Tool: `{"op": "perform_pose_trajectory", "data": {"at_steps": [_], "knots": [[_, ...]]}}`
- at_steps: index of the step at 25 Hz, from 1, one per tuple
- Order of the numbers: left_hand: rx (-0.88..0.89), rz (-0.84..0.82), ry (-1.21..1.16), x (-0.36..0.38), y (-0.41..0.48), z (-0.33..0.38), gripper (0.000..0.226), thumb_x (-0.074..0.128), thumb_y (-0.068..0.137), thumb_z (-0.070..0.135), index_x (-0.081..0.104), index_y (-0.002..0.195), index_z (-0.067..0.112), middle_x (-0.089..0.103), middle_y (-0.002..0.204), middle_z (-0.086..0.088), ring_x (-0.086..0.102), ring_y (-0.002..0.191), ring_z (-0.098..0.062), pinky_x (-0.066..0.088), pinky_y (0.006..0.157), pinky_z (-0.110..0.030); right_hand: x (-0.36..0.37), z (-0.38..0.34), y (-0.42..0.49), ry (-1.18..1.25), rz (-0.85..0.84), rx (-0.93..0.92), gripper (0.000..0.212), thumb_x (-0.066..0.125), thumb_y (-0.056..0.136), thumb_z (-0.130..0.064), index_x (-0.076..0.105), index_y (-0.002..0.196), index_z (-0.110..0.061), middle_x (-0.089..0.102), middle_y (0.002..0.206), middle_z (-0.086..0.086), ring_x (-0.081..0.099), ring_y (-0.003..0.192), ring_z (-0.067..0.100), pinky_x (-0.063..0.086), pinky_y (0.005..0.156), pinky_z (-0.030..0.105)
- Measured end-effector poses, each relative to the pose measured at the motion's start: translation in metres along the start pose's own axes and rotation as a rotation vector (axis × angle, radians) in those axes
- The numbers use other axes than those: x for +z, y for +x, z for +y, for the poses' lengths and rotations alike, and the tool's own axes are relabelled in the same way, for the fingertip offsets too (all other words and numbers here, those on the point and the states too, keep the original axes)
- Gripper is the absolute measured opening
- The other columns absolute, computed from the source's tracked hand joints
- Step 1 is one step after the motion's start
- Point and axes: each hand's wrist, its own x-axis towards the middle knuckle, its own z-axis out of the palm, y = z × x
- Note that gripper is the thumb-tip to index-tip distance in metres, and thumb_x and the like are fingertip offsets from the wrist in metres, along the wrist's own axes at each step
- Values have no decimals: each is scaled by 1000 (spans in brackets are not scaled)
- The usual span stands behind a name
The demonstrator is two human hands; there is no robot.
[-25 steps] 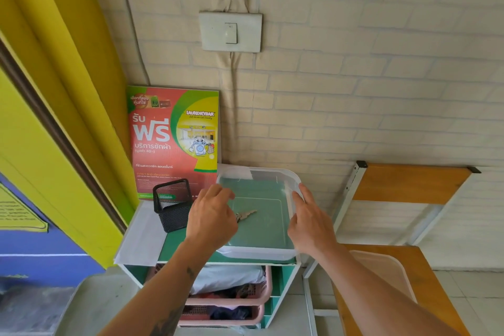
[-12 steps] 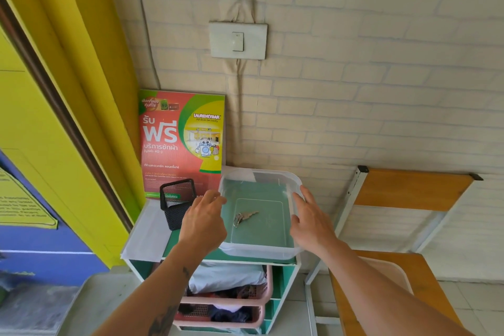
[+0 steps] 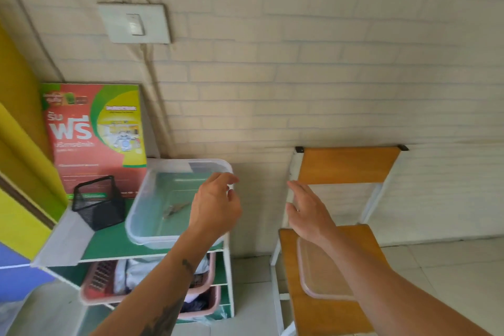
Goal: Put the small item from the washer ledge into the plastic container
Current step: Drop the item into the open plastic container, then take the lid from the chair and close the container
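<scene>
A clear plastic container sits on the green top of a small shelf unit. A small bunch of metal keys lies on its floor. My left hand hovers over the container's right side, fingers loosely curled and holding nothing. My right hand is off to the right, above a wooden chair, fingers spread and empty. Neither hand touches the container.
A black mesh holder stands left of the container, with a red and green poster behind it. A clear lid lies on the wooden chair seat. Pink baskets with clothes fill the shelf below. A brick wall is behind.
Both hands have let go of the container's sides and moved right. The view has swung right, and the right hand is now over the chair.
</scene>
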Motion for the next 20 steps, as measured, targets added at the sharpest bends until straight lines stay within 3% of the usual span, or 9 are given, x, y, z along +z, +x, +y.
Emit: {"op": "perform_pose_trajectory", "data": {"at_steps": [5,11,16,18,20], "knots": [[4,-233,23,105,-36,69,43,48,84,11,63,124,21,63,122,3,64,102,-19,53,92,-34,-46,120,-22,9,-53,156,56,42,99,-19,28,153,-15,27,160,1,29,145,18,28,116,35],[-326,-513,38,212,-69,82,48,47,82,18,58,127,27,64,124,4,63,105,-20,54,92,-38,-52,228,-53,21,-209,353,54,43,98,-20,31,151,-18,34,156,5,35,141,25,34,111,38],[-493,-613,31,279,-74,63,54,44,82,12,55,133,24,61,131,0,60,110,-22,52,91,-33,-22,283,-62,46,-291,466,53,43,98,-16,31,150,-18,37,153,5,42,134,26,39,95,30],[-560,-621,-1,306,-74,48,56,47,83,10,50,138,23,57,136,-2,59,106,-21,49,80,-30,-1,305,-59,80,-296,515,47,45,97,-13,40,144,-18,45,145,6,49,124,25,39,84,26],[-603,-638,1,338,-76,27,62,51,85,10,42,145,22,48,145,-3,56,115,-23,47,77,-28,26,329,-51,117,-302,563,44,47,95,-11,45,138,-19,50,138,6,52,110,20,40,75,20]]}}
